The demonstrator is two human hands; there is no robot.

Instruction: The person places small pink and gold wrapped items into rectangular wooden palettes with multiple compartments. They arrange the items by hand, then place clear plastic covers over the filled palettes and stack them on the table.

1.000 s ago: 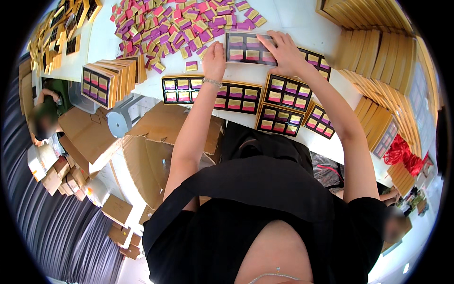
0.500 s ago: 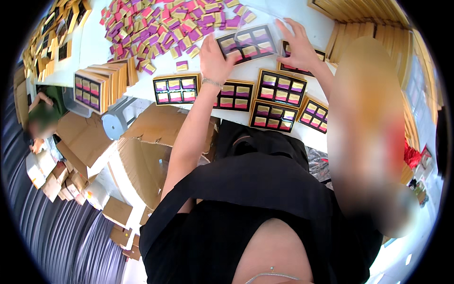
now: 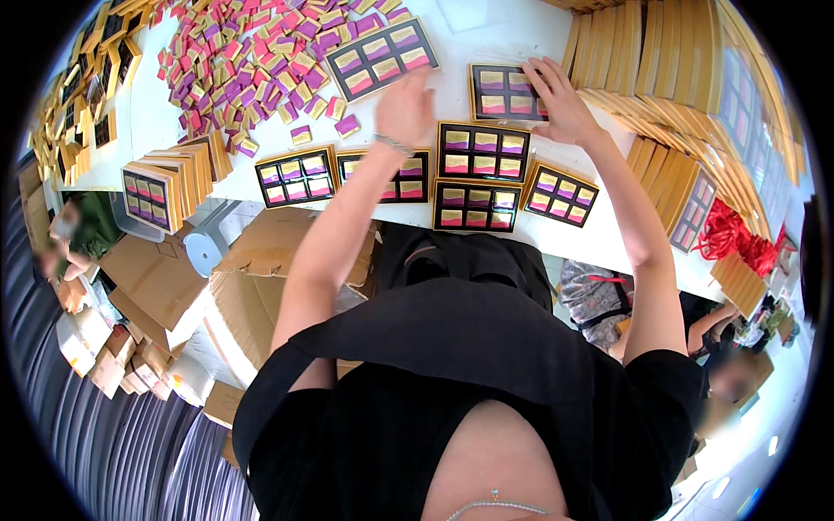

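"What has each hand got?"

"The right hand [image 3: 569,113] lies open, fingers spread over the right end of a black six-compartment box [image 3: 506,93]. The left hand [image 3: 406,108] is blurred at the near edge of the angled far box [image 3: 380,58]; I can't tell whether it grips."

"How full are they?"

"The far box looks complete. Every compartment I can see in the near boxes [image 3: 470,151] holds a piece too."

"Anything unplaced?"

"Plenty: a heap of loose pieces [image 3: 252,65] covers the white table [image 3: 447,104] at far left."
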